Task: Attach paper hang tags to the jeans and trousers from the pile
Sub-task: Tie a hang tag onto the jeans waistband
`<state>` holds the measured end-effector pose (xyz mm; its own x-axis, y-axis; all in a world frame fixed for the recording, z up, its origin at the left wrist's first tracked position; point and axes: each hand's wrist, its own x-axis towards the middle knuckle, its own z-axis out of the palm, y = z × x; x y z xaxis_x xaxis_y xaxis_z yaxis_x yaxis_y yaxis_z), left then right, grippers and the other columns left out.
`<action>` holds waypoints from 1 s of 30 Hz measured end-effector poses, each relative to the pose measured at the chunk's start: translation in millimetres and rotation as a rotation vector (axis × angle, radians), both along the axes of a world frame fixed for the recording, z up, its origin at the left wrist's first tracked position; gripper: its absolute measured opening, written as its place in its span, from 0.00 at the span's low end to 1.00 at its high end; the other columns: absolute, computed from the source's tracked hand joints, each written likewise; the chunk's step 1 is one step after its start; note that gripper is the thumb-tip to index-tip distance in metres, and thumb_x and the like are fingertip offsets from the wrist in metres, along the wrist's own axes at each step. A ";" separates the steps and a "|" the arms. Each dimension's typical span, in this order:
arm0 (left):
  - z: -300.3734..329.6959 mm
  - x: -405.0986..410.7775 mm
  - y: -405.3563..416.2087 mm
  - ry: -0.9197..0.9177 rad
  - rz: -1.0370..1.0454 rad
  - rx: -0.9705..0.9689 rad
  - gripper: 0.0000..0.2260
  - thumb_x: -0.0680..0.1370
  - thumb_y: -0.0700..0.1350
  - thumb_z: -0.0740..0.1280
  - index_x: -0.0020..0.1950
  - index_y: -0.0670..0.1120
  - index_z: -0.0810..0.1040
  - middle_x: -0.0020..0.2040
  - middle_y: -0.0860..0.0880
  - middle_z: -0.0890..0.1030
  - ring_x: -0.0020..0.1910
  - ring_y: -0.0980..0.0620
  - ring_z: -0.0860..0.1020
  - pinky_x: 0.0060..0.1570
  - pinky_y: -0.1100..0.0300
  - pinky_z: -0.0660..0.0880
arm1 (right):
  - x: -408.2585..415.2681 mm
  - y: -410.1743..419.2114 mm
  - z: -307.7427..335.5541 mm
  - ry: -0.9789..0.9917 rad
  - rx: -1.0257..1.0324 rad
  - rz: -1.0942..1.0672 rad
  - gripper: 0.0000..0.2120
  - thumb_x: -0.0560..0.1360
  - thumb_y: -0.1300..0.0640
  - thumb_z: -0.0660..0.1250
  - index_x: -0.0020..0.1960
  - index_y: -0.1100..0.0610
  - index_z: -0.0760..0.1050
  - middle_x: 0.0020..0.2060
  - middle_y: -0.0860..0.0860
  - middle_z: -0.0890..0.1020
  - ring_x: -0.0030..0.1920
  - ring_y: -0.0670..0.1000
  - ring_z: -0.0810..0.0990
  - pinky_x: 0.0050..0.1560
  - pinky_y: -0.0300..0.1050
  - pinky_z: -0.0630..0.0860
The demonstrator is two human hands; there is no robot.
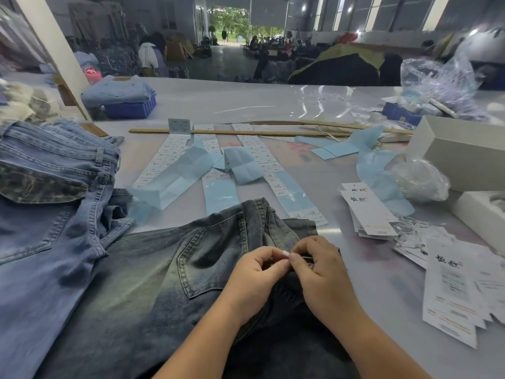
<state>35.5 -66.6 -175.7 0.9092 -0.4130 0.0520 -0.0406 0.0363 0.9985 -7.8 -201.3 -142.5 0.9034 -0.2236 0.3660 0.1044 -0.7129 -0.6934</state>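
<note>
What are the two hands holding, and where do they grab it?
Both the left hand and right hand pinch something small and white between their fingertips, over the dark jeans waistband. What it is cannot be told.

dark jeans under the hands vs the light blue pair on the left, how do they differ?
Colour: the dark jeans are a grey-blue wash with a greenish fade; the light blue jeans are plain pale blue.
Handling: the left hand and right hand pinch something small at the dark pair's waistband; nothing touches the light pair.
Position: the dark pair lies in front of the person, the light pair to the left.
Shared: both lie flat on the table, back pocket up.
</note>
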 end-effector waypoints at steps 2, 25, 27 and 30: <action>1.5 -1.6 -0.8 -0.022 0.005 0.032 0.04 0.78 0.45 0.69 0.47 0.47 0.83 0.45 0.44 0.84 0.47 0.47 0.82 0.53 0.51 0.78 | -4.3 -3.7 2.2 0.021 0.022 0.038 0.06 0.75 0.58 0.70 0.39 0.53 0.78 0.39 0.44 0.77 0.46 0.44 0.74 0.51 0.48 0.72; 7.7 -12.3 -9.0 -0.214 0.049 0.274 0.06 0.76 0.42 0.66 0.39 0.43 0.76 0.36 0.51 0.75 0.37 0.57 0.73 0.42 0.62 0.70 | 4.4 -27.3 12.2 -0.024 0.484 -0.113 0.10 0.77 0.62 0.67 0.37 0.55 0.76 0.32 0.47 0.79 0.34 0.43 0.75 0.37 0.36 0.71; 7.0 -10.3 -7.3 -0.140 0.079 0.190 0.08 0.78 0.41 0.67 0.39 0.45 0.77 0.35 0.52 0.76 0.37 0.56 0.74 0.42 0.62 0.71 | -4.3 -27.3 11.6 -0.046 0.383 -0.017 0.11 0.78 0.61 0.67 0.37 0.52 0.74 0.29 0.44 0.77 0.31 0.40 0.73 0.34 0.30 0.68; 6.1 -11.1 -9.6 -0.124 0.081 0.163 0.06 0.77 0.48 0.68 0.40 0.50 0.79 0.36 0.53 0.79 0.38 0.57 0.76 0.43 0.64 0.73 | -15.0 -36.4 2.9 -0.119 0.235 -0.030 0.13 0.78 0.60 0.66 0.37 0.49 0.71 0.30 0.41 0.77 0.31 0.41 0.73 0.34 0.30 0.66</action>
